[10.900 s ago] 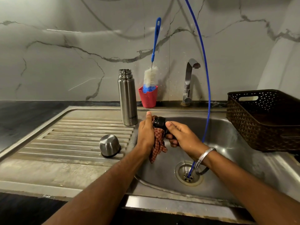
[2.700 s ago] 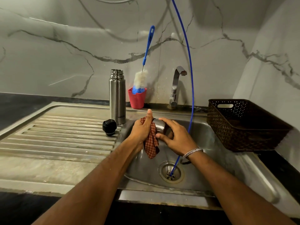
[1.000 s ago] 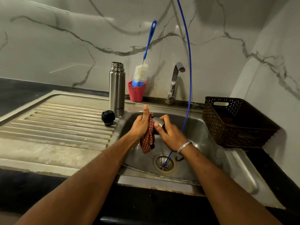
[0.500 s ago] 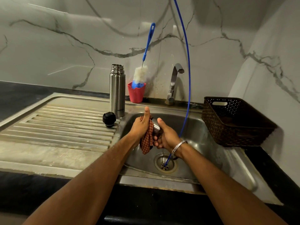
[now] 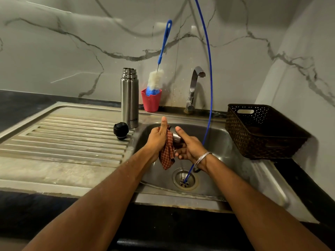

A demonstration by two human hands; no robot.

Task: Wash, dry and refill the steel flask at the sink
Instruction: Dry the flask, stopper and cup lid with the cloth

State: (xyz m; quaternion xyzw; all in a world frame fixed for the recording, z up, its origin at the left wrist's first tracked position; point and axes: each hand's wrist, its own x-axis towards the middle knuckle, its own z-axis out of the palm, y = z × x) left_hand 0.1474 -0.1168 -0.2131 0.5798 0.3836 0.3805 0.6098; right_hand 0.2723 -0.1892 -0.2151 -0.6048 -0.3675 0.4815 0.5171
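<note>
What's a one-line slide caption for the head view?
Over the sink, left hand rubs a checked cloth on the steel cup held by right hand.

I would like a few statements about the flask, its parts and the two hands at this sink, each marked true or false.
1. The steel flask stands upright without its stopper. True.
2. The black stopper lies inside the basin. False: it sits on the ribbed drainboard.
3. The left hand grips a checked cloth. True.
4. The right hand holds the bottle brush. False: it holds the steel cup; the bottle brush stands in the red holder.
</note>
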